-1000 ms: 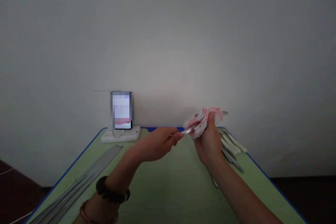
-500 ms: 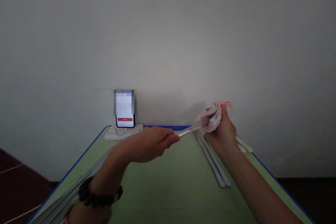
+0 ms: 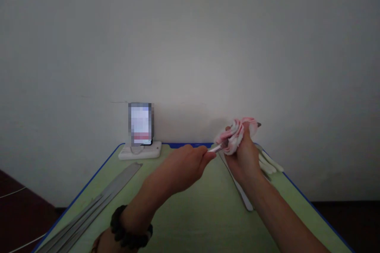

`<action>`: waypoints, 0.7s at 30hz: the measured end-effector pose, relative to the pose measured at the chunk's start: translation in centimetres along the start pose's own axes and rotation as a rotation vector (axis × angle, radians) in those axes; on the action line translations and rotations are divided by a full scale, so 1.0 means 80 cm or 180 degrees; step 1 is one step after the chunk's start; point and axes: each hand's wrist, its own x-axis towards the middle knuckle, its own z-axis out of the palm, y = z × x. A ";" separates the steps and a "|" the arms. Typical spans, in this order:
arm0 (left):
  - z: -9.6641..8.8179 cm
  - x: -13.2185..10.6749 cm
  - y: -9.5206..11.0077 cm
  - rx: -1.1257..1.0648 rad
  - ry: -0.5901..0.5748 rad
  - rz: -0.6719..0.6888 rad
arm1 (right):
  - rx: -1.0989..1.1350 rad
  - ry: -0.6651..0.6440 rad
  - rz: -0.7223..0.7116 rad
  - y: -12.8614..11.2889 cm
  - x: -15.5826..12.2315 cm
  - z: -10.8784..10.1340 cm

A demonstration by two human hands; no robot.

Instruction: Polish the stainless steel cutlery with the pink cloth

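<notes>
Closer now, left hand point(image 3: 184, 166) pinches strip point(image 3: 217, 148), right hand point(image 3: 245, 157) grips cloth point(image 3: 237, 134) above spare strips point(image 3: 238, 188).

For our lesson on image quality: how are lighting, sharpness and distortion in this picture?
Head view: dim, even light, darker toward the corners; the phone screen is pixelated; the cloth in the right hand and the metal strip pinched by the left hand look soft; the table edges splay outward, wide-angle.

I count one cloth point(image 3: 239, 133), one held knife point(image 3: 216, 149), one phone point(image 3: 141, 124) at 11 o'clock, one bracelet point(image 3: 130, 232); steel strips point(image 3: 101, 199) at 8 o'clock, number unclear.
</notes>
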 end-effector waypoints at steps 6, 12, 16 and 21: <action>-0.005 0.001 0.003 0.0692 0.0123 -0.0316 | 0.0095 -0.0161 0.0672 0.025 -0.020 0.008; -0.019 -0.013 -0.005 0.0490 0.0157 -0.0260 | 0.0266 -0.0175 0.0512 0.012 0.001 -0.002; -0.026 -0.018 -0.013 0.0293 0.0208 -0.0312 | 0.0375 0.0276 -0.0060 -0.008 0.025 -0.016; -0.023 -0.013 -0.018 -0.0101 0.0100 -0.0145 | 0.0500 0.0642 -0.0293 -0.011 0.036 -0.025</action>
